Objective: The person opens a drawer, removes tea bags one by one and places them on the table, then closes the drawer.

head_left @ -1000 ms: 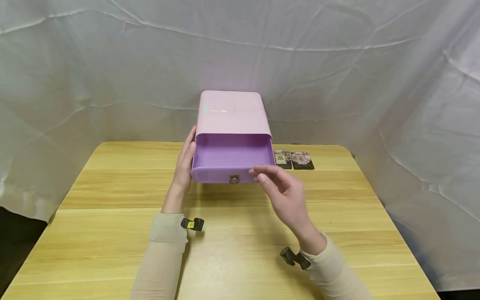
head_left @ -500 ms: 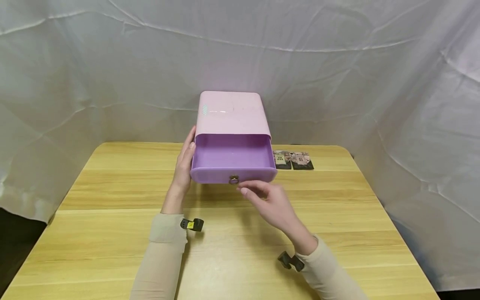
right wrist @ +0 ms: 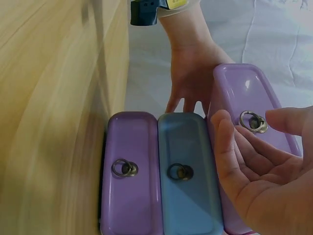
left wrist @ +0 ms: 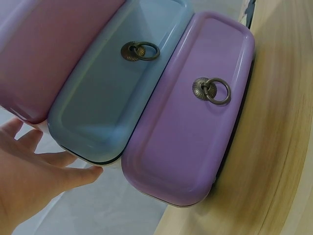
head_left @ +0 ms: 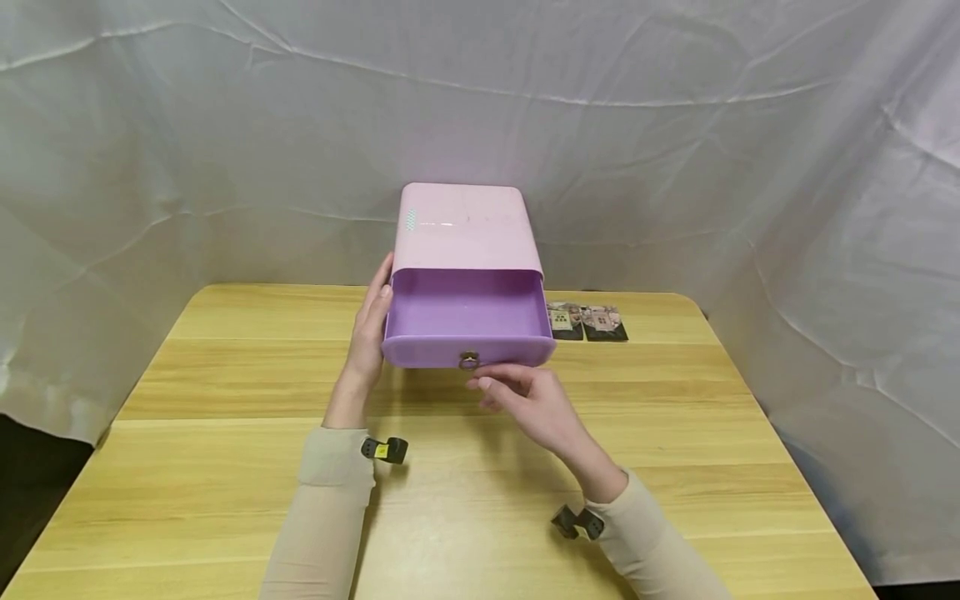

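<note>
A small cabinet with a pale pink shell (head_left: 468, 225) stands at the back of the table. Its top purple drawer (head_left: 468, 315) is pulled out, and only its bare inside shows. Below it, in the wrist views, are a shut blue drawer (left wrist: 122, 83) and a shut lower purple drawer (left wrist: 188, 112), each with a brass ring pull. My left hand (head_left: 366, 337) rests its fairly straight fingers along the cabinet's left side. My right hand (head_left: 536, 408) hovers at the top drawer's front, loosely bent fingers and thumb near the ring pull (right wrist: 251, 121), not gripping it.
Two small printed packets (head_left: 585, 321) lie on the wooden table (head_left: 465, 517) right of the cabinet, one partly hidden. Light cloth (head_left: 480, 100) hangs behind the table and along both sides.
My right hand has moved left and down, from the top drawer's front right part to just beside and below its ring pull. Left hand, cabinet and drawer hold still.
</note>
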Demonstrator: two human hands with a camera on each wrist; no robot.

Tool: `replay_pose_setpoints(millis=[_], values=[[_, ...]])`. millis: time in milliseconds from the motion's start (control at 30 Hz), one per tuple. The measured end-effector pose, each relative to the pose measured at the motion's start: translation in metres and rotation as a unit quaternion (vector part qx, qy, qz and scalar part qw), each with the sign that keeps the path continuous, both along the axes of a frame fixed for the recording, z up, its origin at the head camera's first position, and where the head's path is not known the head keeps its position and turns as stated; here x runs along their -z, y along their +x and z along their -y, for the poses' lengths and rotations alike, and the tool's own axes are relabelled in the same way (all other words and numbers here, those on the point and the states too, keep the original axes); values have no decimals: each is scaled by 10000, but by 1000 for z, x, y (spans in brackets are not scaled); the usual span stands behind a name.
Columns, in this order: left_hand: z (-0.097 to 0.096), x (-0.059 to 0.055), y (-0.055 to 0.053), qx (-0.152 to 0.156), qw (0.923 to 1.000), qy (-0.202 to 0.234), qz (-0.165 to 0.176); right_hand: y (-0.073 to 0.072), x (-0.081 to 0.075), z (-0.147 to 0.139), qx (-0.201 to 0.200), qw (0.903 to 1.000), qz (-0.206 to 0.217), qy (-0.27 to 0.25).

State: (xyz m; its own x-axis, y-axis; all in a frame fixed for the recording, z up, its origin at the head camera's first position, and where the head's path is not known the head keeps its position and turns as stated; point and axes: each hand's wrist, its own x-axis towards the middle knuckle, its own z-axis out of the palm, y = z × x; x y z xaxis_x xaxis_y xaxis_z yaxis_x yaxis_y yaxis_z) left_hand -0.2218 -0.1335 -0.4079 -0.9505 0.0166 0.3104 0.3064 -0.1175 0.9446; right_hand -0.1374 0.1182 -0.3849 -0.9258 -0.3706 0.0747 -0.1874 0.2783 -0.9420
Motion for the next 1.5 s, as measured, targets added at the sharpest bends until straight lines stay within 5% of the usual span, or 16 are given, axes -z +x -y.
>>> replay_pose_setpoints(millis=[233, 433, 833, 1500], values=[[1, 1, 1, 37, 10000, -20, -28, 1, 3, 4, -238, 9969, 513, -554], [1, -1, 1, 62, 9999, 28, -78, 2, 3, 9, -52, 9922, 684, -1038], [1, 1, 0, 89, 9999, 81, -97, -1, 5, 20, 385, 9934, 40, -1080], [0, 1, -1, 69, 9995, 152, -273, -7, -2, 26, 671, 9886, 112, -1346]])
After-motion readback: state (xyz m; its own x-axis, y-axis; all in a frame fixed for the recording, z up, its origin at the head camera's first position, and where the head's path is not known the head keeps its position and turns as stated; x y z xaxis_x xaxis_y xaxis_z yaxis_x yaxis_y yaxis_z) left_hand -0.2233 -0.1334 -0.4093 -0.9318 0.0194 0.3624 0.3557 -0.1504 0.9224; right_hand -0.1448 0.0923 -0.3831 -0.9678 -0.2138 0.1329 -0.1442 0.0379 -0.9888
